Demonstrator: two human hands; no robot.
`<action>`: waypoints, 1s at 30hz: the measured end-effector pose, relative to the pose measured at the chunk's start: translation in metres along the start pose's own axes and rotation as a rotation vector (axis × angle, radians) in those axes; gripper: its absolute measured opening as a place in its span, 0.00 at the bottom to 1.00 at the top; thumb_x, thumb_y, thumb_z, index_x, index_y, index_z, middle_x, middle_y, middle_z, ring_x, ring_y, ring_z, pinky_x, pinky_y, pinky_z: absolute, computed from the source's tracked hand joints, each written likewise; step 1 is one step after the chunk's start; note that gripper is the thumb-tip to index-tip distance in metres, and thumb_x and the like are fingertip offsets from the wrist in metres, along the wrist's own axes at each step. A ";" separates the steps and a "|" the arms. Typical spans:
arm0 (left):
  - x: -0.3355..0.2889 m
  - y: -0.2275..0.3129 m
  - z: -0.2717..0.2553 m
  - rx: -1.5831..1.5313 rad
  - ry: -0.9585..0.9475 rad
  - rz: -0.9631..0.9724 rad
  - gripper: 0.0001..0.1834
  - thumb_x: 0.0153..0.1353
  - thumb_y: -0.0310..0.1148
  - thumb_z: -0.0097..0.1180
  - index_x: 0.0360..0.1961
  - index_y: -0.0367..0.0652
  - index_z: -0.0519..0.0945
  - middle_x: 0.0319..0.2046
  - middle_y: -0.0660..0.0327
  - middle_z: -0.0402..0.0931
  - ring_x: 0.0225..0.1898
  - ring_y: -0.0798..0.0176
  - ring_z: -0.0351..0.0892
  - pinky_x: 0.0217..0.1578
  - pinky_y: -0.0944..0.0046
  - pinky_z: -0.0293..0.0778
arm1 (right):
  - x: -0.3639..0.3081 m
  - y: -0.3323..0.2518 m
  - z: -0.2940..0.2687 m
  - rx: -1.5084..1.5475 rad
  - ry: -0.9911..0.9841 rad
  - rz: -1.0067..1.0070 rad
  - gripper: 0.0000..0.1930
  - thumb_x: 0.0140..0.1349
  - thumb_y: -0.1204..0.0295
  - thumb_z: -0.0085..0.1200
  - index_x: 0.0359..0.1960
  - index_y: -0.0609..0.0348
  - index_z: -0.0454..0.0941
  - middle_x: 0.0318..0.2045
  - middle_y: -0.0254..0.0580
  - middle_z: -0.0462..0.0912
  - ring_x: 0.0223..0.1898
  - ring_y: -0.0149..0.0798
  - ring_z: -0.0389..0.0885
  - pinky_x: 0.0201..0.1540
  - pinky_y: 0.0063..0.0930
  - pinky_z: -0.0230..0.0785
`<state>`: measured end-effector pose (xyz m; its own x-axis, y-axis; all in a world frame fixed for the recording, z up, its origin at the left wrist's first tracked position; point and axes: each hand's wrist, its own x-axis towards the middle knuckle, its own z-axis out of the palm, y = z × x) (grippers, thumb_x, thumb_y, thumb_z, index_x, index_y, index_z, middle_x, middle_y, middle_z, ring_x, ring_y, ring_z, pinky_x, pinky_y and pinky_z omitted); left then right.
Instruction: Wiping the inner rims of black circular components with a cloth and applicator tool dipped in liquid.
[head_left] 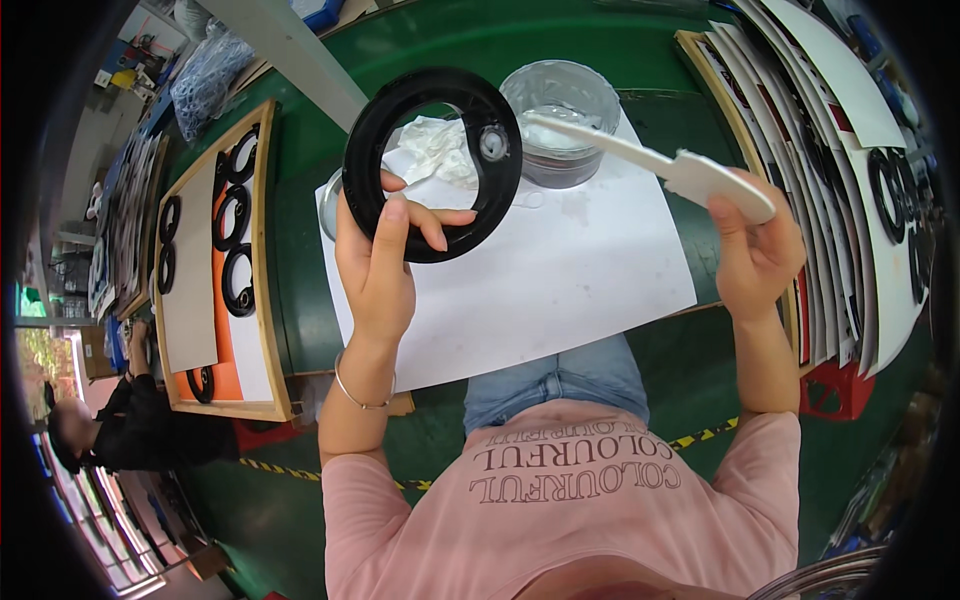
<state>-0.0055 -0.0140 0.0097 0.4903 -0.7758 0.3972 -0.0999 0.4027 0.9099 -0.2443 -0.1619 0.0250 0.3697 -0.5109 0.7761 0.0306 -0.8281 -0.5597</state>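
The person wears a pink short-sleeved T-shirt (560,500) with dark outlined lettering across the chest, and blue denim shorts (555,385). A thin silver bangle (360,395) circles the left wrist. Both forearms are bare; neither hand is gloved.

Green worktable (480,40), green floor (270,510) with yellow-black tape (270,467), daylit window (45,355)

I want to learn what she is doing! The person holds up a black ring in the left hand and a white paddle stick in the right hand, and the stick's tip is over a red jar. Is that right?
Not quite. The head view shows the left hand holding the black ring and the right hand holding the white paddle stick, but its tip is over a clear jar, not a red one.
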 end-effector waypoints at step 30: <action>-0.008 -0.009 0.002 0.120 -0.090 0.046 0.07 0.64 0.30 0.37 0.38 0.36 0.60 0.17 0.60 0.68 0.29 0.60 0.78 0.35 0.67 0.69 | -0.026 0.013 0.031 0.436 -0.098 0.604 0.14 0.57 0.76 0.51 0.44 0.69 0.70 0.35 0.41 0.78 0.35 0.27 0.76 0.39 0.19 0.68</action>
<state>-0.0101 -0.0124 -0.0013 0.4042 -0.8001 0.4432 -0.2256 0.3823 0.8960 -0.2248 -0.1516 -0.0116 0.5193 -0.8076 0.2794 0.1539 -0.2333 -0.9602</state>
